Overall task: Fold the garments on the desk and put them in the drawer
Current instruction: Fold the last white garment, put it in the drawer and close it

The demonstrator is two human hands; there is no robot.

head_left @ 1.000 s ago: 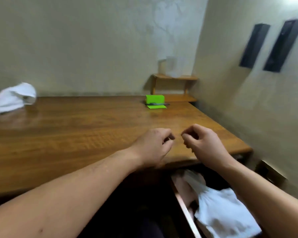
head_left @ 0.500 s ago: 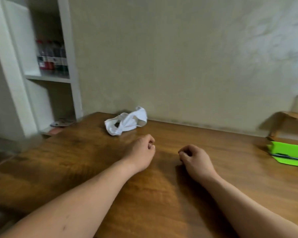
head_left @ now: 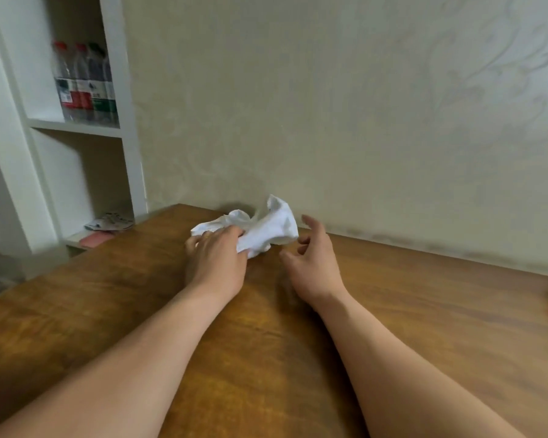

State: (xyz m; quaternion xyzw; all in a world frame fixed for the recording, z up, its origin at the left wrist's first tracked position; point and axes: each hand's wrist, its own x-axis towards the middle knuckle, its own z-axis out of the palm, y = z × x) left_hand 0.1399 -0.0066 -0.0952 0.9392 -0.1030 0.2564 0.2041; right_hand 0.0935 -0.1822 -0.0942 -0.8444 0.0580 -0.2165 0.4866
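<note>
A pale cream wall with a faint swirling pattern filled most of the frame. At the upper left stood a white shelving unit holding plastic bottles; on its lower shelf lay some small flat items, too blurred to identify. The brown wooden bench spanned the lower half, under soft, even light.

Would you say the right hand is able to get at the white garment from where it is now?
Probably yes: the right hand is open just beside the white garment, with only bare desk between them. The left hand grips the garment's other end.
</note>
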